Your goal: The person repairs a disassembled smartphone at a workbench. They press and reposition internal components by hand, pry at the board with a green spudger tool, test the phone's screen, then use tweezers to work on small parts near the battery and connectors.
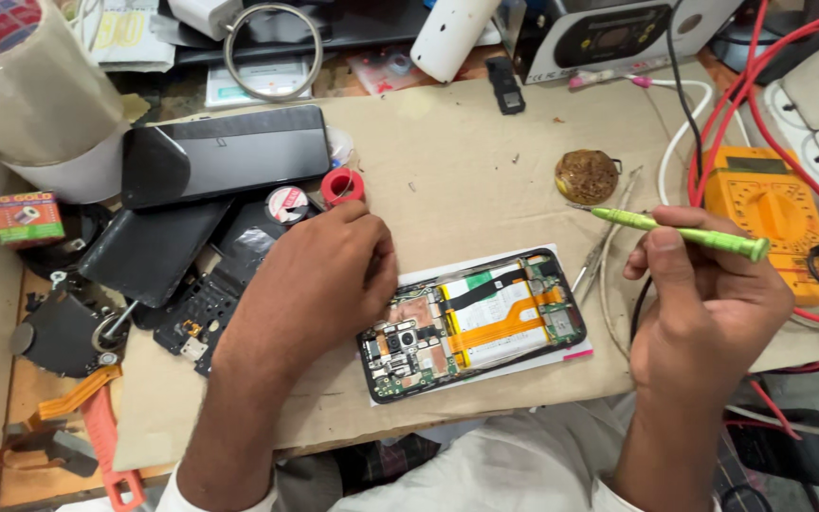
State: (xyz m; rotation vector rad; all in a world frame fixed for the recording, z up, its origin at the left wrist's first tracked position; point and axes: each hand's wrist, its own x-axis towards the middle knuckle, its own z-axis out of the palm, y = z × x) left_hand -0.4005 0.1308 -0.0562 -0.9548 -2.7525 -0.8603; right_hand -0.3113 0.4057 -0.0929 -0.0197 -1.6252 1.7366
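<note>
- Centre of the head view: an opened phone (474,322) lies back-off on white paper on the cardboard mat (447,161).
- Left hand (319,275), fingers curled together, rests against its upper-left edge.
- Right hand (703,313), centre right, pinches a green screwdriver (680,232).

The opened phone (474,322) lies flat on a white sheet (523,365) over the cardboard mat (447,171), back cover off, its green circuit board, white battery and orange ribbon cable exposed, the camera end toward the lower left. The slim green screwdriver (680,232) is held nearly level above the mat, tip pointing left, clear of the phone.
</note>
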